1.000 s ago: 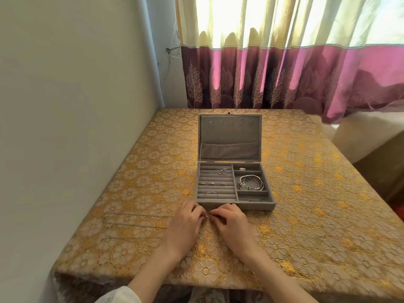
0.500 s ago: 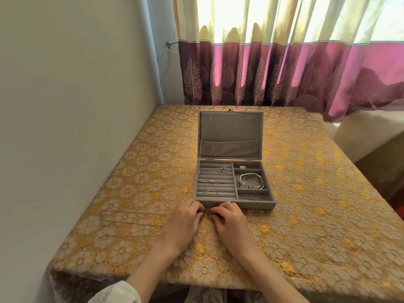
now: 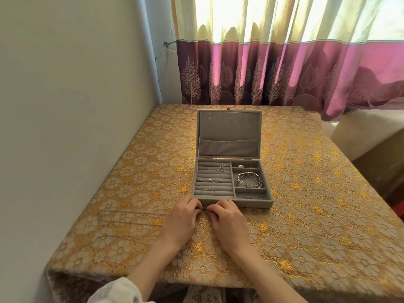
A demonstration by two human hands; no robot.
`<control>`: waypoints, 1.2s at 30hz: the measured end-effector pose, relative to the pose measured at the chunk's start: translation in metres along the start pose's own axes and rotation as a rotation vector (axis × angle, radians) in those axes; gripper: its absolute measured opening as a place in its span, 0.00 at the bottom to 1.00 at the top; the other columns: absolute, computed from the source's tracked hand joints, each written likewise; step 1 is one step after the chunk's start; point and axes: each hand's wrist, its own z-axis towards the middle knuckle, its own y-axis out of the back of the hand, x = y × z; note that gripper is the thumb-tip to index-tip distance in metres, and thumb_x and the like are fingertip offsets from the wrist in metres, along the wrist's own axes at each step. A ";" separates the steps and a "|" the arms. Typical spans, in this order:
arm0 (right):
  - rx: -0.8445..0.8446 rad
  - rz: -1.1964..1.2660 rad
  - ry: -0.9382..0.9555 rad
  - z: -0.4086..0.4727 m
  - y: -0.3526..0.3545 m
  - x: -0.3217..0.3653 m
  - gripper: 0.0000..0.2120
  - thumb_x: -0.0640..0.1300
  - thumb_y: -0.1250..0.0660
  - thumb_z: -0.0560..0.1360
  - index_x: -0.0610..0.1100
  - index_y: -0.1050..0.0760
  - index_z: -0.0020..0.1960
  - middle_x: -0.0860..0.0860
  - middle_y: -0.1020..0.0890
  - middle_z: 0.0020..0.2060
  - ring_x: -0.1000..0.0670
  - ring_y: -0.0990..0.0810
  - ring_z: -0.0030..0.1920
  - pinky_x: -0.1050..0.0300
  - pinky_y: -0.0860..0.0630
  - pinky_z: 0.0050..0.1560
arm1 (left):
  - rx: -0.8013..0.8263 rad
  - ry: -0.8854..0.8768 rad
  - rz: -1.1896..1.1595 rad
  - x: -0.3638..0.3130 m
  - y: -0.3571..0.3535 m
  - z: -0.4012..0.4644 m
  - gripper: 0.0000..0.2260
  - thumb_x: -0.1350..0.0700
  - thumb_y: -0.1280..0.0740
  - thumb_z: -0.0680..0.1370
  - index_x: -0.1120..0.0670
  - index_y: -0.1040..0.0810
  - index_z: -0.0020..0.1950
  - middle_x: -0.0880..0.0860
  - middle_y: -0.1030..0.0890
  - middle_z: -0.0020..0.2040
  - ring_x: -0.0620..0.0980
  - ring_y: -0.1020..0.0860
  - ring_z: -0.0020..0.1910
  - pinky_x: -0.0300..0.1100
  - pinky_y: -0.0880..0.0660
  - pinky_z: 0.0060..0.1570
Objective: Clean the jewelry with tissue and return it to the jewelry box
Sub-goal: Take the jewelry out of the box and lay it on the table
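A grey velvet jewelry box (image 3: 253, 201) stands open in the middle of the table, lid upright. Rings sit in its left slots and a coil of silver bracelets (image 3: 249, 180) lies in a right compartment. Just in front of the box, my left hand (image 3: 181, 219) and my right hand (image 3: 227, 221) meet fingertip to fingertip and pinch a small silver piece (image 3: 204, 212) between them; most of it is hidden by my fingers. Thin silver chains (image 3: 131, 217) lie stretched on the cloth left of my left hand. No tissue is in view.
A gold floral tablecloth (image 3: 317, 215) covers the table. A plain wall (image 3: 65, 127) runs along the left edge, and a maroon and cream curtain (image 3: 284, 73) hangs behind. A cream-covered piece of furniture (image 3: 360, 132) stands at the right.
Both hands have stayed together in front of the box, with only slight finger movement on the small piece. The camera has tilted a little.
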 end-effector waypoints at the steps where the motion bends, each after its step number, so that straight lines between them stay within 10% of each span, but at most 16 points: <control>1: 0.000 -0.003 0.002 0.000 0.000 0.000 0.02 0.43 0.29 0.67 0.48 0.19 0.39 0.54 0.21 0.34 0.52 0.23 0.36 0.61 0.27 0.29 | 0.001 -0.001 0.002 0.001 0.000 0.000 0.04 0.61 0.37 0.77 0.57 0.23 0.49 0.50 0.24 0.48 0.46 0.28 0.51 0.34 0.32 0.54; 28: 0.052 0.281 -0.078 0.026 0.039 -0.008 0.06 0.45 0.35 0.76 0.45 0.21 0.48 0.54 0.19 0.39 0.58 0.22 0.39 0.64 0.24 0.42 | 0.013 -0.031 0.002 0.009 0.027 0.046 0.06 0.59 0.37 0.78 0.54 0.23 0.53 0.48 0.24 0.49 0.40 0.27 0.46 0.26 0.31 0.44; 36: 0.109 0.025 -0.088 0.098 0.043 -0.056 0.10 0.42 0.38 0.77 0.44 0.21 0.54 0.50 0.19 0.47 0.55 0.27 0.47 0.68 0.33 0.46 | 0.068 -0.079 -0.004 -0.002 0.002 0.114 0.11 0.57 0.41 0.80 0.53 0.23 0.60 0.48 0.24 0.56 0.44 0.28 0.56 0.30 0.33 0.52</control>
